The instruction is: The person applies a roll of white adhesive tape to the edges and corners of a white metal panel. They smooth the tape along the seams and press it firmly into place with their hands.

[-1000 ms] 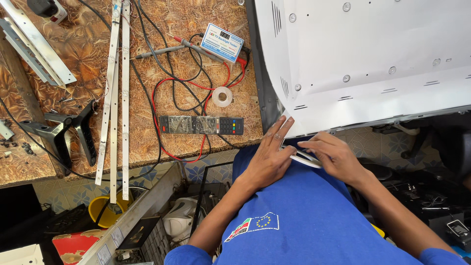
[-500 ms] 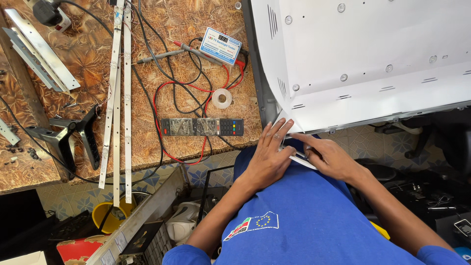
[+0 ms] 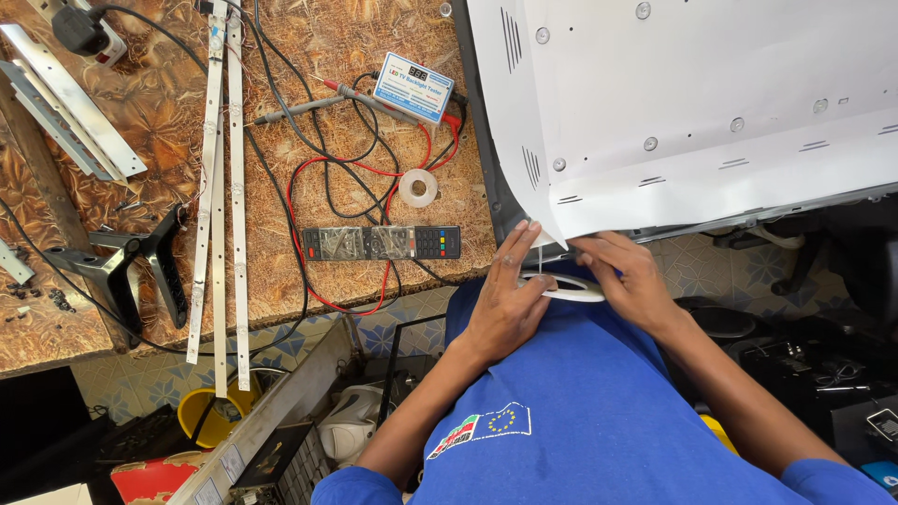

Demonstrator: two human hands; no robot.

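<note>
A thin white strip [image 3: 572,294] lies across the person's lap, just under the lower corner of a big white sheet [image 3: 692,112]. The left hand [image 3: 505,299] rests on the strip's near end with its fingers spread and stretched forward, the fingertips reaching up to the sheet's corner. The right hand [image 3: 625,277] has its fingers curled together, pinching the strip's far end right at the sheet's edge.

Judging from this, the strip is already free of the panel and in hand, while the sheet still covers most of the dark-framed panel [image 3: 496,178]; whatever sits beneath it is hidden.

The sheet is smooth and matt, dotted with small round studs and short slots. Left of the left hand, the bench [image 3: 309,56] has a rough brown patterned top. On it lie a long black remote control [image 3: 382,243], a small roll of clear tape [image 3: 418,187], a white-and-blue tester box [image 3: 413,88] with tangled red and black wires [image 3: 318,187], and, further left, several long pale strips [image 3: 223,178] laid side by side.
</note>
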